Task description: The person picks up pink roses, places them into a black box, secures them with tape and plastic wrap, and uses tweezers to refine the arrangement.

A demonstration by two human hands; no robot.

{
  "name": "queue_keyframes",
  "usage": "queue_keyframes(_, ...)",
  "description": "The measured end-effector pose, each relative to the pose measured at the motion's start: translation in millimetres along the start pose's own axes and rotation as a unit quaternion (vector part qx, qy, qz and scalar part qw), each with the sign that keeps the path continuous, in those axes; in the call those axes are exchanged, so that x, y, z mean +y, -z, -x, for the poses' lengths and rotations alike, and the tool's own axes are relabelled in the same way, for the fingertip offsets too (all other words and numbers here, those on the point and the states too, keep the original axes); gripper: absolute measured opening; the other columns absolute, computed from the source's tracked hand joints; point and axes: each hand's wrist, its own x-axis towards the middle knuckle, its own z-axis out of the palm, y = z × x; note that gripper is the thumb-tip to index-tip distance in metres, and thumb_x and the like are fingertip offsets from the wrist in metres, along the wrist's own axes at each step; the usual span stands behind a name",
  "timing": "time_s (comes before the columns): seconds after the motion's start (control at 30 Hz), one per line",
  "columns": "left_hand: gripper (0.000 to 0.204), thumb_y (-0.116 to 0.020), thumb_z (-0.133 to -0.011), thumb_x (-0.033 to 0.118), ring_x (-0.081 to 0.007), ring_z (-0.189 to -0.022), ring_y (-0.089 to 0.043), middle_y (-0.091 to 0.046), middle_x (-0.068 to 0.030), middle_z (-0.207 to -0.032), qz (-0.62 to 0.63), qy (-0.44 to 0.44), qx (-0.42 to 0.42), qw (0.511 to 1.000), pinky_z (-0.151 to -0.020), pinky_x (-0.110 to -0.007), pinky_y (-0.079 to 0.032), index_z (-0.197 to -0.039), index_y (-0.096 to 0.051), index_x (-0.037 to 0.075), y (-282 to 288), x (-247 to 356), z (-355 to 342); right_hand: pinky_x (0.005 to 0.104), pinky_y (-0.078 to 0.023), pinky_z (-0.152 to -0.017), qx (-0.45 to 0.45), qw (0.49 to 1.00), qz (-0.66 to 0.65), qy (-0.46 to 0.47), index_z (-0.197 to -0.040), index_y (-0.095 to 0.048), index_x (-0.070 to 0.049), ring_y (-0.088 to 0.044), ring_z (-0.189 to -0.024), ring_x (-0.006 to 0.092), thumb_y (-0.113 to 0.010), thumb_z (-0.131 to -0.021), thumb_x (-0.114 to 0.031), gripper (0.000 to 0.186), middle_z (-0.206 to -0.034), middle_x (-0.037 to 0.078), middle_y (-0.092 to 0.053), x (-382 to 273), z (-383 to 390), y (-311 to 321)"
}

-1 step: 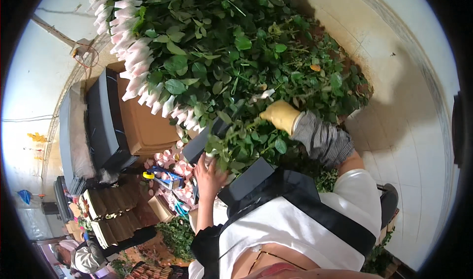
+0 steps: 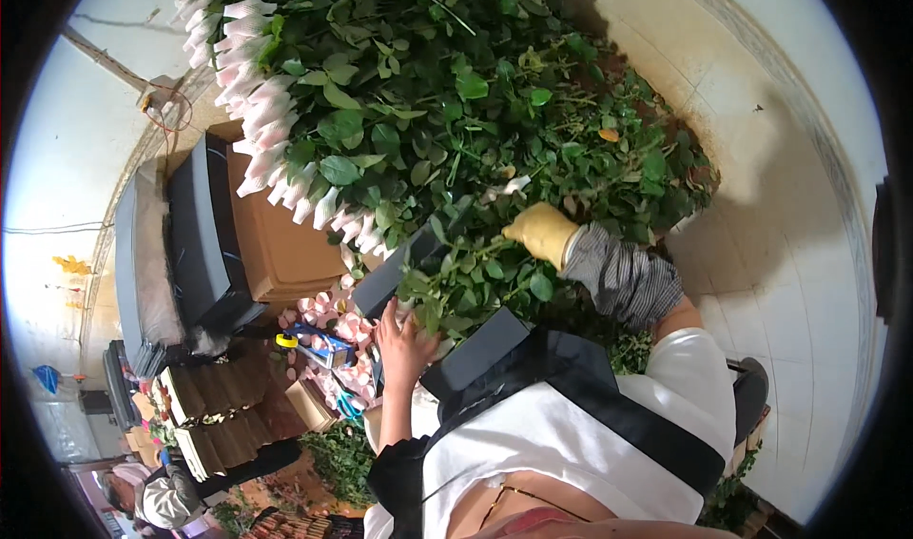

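Observation:
Leafy rose stems [image 2: 475,277] lie before my chest between two raised flaps of dark grey card, the far flap [image 2: 385,284] and the near flap [image 2: 485,351]. At their right end, my right hand [image 2: 544,235], in a yellow glove, is closed round the stems. My bare left hand [image 2: 404,347] rests at the left end of the bunch, fingers apart, the tips against the leaves and the far flap. What lies under those fingertips is mostly hidden. Beyond, a big heap of roses [image 2: 409,130] has its heads in pale net sleeves [image 2: 266,116] facing left.
Pink petals [image 2: 354,330] lie left of my left hand, with teal-handled scissors [image 2: 350,406], a blue box [image 2: 335,353] and a yellow roll [image 2: 285,340]. Further left stand a cardboard box [image 2: 276,239] and stacked dark sheets [image 2: 204,225]. Another person [image 2: 169,496] is at the lower left.
The leaves between my hands have shifted slightly, showing a little more of the far flap. Both hands stay almost in place.

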Motion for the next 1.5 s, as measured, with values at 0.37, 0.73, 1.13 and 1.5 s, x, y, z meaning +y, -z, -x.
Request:
queue_keyframes(0.37,0.054,-0.086,-0.062,0.022,-0.0443,-0.116,-0.050,-0.047,-0.0259,-0.129,0.098,0.023,0.011,0.995,-0.098,-0.049,-0.045,-0.107,-0.064,0.001,2,-5,2,0.0428,-0.056,-0.075,-0.125,0.992,-0.017,0.012,-0.123,-0.065,-0.013,-0.070,-0.089,0.0298,-0.056,-0.087,-0.006,0.037,-0.097,0.011,-0.072,-40,18,39)
queue_keyframes(0.73,0.073,-0.081,-0.075,0.031,-0.0489,-0.128,-0.042,-0.036,-0.0316,-0.140,0.058,0.060,-0.003,0.997,-0.105,-0.053,-0.040,-0.134,-0.046,0.004,-21,-10,17,0.0402,-0.045,-0.105,-0.319,0.896,-0.303,0.068,-0.147,-0.043,-0.008,-0.057,-0.125,0.0297,-0.065,-0.089,-0.041,0.070,-0.142,0.017,-0.054,10,-13,68)
queue_keyframes(1.13,0.077,-0.087,-0.072,0.028,-0.0426,-0.122,-0.052,-0.042,-0.0261,-0.141,0.116,0.073,0.028,0.990,-0.098,-0.045,-0.049,-0.134,-0.048,0.003,-17,-7,12,0.0434,-0.032,-0.114,0.344,0.929,0.074,-0.115,-0.151,-0.036,-0.010,-0.047,-0.129,0.0295,-0.072,-0.084,-0.026,0.078,-0.138,0.011,-0.051,45,-194,131)
queue_keyframes(1.5,0.066,-0.083,-0.073,0.022,-0.0466,-0.129,-0.045,-0.039,-0.0291,-0.143,0.100,0.120,0.031,0.987,-0.107,-0.048,-0.042,-0.128,-0.055,0.001,-29,-1,11,0.0364,-0.040,-0.108,0.211,0.960,0.150,-0.103,-0.140,-0.051,-0.015,-0.063,-0.077,0.0191,-0.052,-0.089,0.001,0.053,-0.070,0.001,-0.060,26,-149,79)
